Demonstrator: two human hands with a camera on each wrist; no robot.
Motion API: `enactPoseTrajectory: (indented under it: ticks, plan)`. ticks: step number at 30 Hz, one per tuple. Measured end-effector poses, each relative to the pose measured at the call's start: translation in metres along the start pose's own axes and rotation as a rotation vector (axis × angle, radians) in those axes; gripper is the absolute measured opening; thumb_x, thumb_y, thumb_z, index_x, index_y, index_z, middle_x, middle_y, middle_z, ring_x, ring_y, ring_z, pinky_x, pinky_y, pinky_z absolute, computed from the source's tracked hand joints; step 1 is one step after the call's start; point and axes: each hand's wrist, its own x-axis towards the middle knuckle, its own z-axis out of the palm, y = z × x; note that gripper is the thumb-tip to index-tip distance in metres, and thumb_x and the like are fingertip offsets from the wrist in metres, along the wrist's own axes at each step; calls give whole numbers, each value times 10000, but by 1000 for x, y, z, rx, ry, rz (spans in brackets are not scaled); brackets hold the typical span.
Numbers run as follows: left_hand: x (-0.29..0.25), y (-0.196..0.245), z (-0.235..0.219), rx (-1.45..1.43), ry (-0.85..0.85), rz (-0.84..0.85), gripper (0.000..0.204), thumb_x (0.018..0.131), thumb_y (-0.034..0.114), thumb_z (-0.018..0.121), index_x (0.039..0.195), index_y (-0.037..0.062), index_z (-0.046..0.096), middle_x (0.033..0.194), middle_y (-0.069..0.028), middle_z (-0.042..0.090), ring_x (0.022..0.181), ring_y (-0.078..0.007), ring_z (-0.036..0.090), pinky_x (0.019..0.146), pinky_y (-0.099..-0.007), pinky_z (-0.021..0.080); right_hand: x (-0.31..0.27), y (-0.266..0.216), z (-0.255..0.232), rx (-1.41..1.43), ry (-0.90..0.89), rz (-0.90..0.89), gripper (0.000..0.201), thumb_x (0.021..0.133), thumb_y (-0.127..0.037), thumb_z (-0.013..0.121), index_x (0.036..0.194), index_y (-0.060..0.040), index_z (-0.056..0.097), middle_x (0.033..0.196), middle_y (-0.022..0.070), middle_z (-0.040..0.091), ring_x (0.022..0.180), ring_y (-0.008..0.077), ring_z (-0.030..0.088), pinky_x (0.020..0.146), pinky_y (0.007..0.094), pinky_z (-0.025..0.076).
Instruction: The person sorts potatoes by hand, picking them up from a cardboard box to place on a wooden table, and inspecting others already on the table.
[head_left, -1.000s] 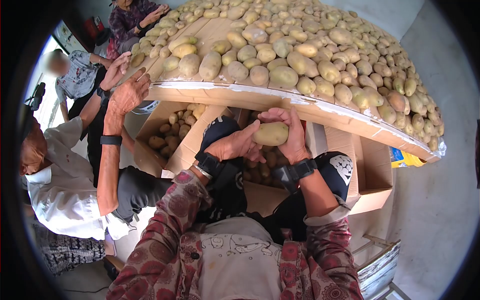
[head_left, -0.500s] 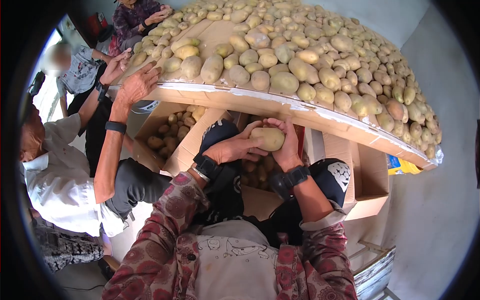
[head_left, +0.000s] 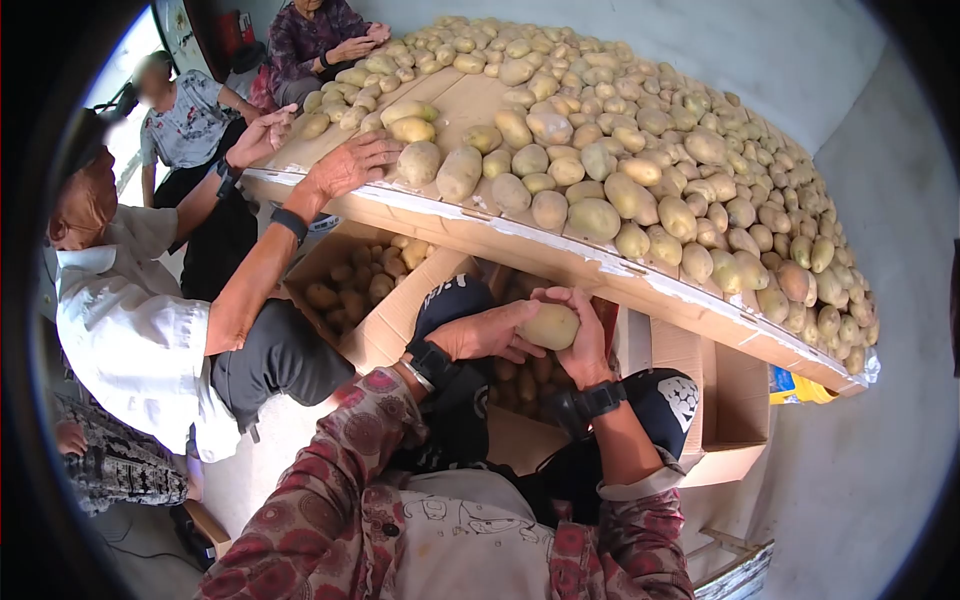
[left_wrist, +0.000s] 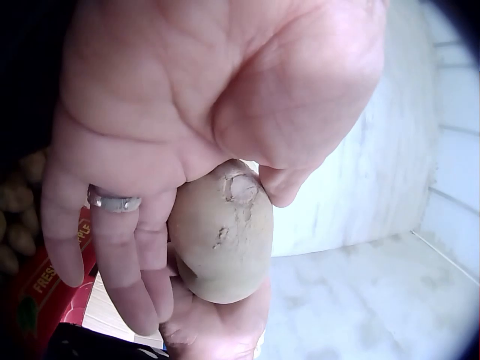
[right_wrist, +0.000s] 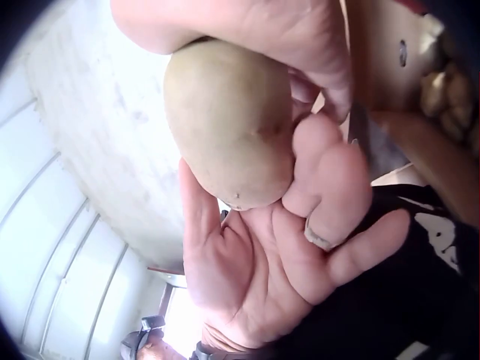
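Between my two hands, above my lap, is one pale yellow-brown potato (head_left: 550,327). My left hand (head_left: 490,332) pinches its left end with thumb and fingers; in the left wrist view that end of the potato (left_wrist: 225,240) shows a rough scar, and a ring (left_wrist: 114,202) sits on one finger. My right hand (head_left: 587,345) curls round the other end. Seen from the right wrist, the potato (right_wrist: 229,124) has smooth skin with small dark pits, and the left hand (right_wrist: 270,262) grips it from below. Below both hands, an open cardboard box (head_left: 520,425) holds more potatoes.
A cardboard-covered table (head_left: 300,165) spread with potatoes (head_left: 640,180) stands in front. Left of my knees is another box (head_left: 395,315) of potatoes; right, an open box (head_left: 735,395). A seated person (head_left: 140,300) at left touches the table; two more people sit beyond.
My hands have turned the potato, so it shows less of its length, and moved it away from the table edge. The left neighbour's hand slid right along the edge. The head view has shifted.
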Motion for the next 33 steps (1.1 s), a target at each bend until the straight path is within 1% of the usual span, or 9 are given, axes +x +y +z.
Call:
enactPoseTrajectory:
  ticks: [2,3,5,9,14,21,27,29,33]
  plan:
    - [0,2,-1,9,33,45,721,855,624,406,1374,156,227,1352,-106,364,1164,-295,464,946,-488,346,0,1,0,-74,-5,-5,439,962,-361,340,1000,1,587,1061,118,591,986,201,541,894,316,418]
    - [-1,3,1,6,35,49,721,855,624,406,1374,156,227,1352,-106,364,1164,-295,464,946,-488,346,1,2,-1,-78,-8,-2,439,962,-361,340,1000,1,587,1061,118,591,986,201,541,894,316,418]
    - [-3,3,5,45,150,136,681,863,605,415,1356,158,270,1334,-107,385,1167,-280,465,930,-471,368,1,7,-4,-49,13,16,483,961,-387,310,1067,11,562,1065,121,593,994,212,553,900,330,420]
    - [0,1,1,17,125,153,637,885,581,392,1333,135,316,1282,-106,441,1095,-266,524,903,-443,398,-1,4,1,-97,65,23,506,963,-394,288,1081,19,556,1053,112,594,969,199,556,884,320,422]
    - [-2,2,-3,-104,20,18,618,898,584,349,1261,89,418,1036,-99,601,866,-239,626,813,-355,476,-9,-5,14,-94,-54,77,492,963,-389,306,1033,15,577,975,97,603,898,181,566,837,292,434]
    - [-3,1,-2,-155,28,18,625,888,595,363,1260,97,425,1074,-105,598,898,-237,620,807,-352,480,-5,-1,11,-169,-104,0,474,965,-362,308,1015,21,583,983,95,605,892,175,564,836,290,433]
    - [-3,4,3,-175,146,106,620,878,598,389,1264,114,418,1126,-87,576,926,-253,610,819,-360,471,-7,-1,18,-221,-66,-15,459,967,-342,311,1019,20,589,975,83,604,904,167,556,845,283,423]
    - [-6,7,2,-172,55,109,610,884,581,399,1246,91,424,1098,-102,587,907,-258,616,785,-350,487,-6,-1,13,-421,-128,-47,474,965,-354,280,1097,12,550,1029,97,594,945,162,552,865,289,421]
    - [-8,7,-3,-230,85,88,593,891,562,405,1210,63,439,1042,-112,600,824,-239,620,714,-333,503,-12,-9,26,-675,-150,-229,398,962,-314,348,1071,8,555,1034,100,576,925,158,538,861,280,407]
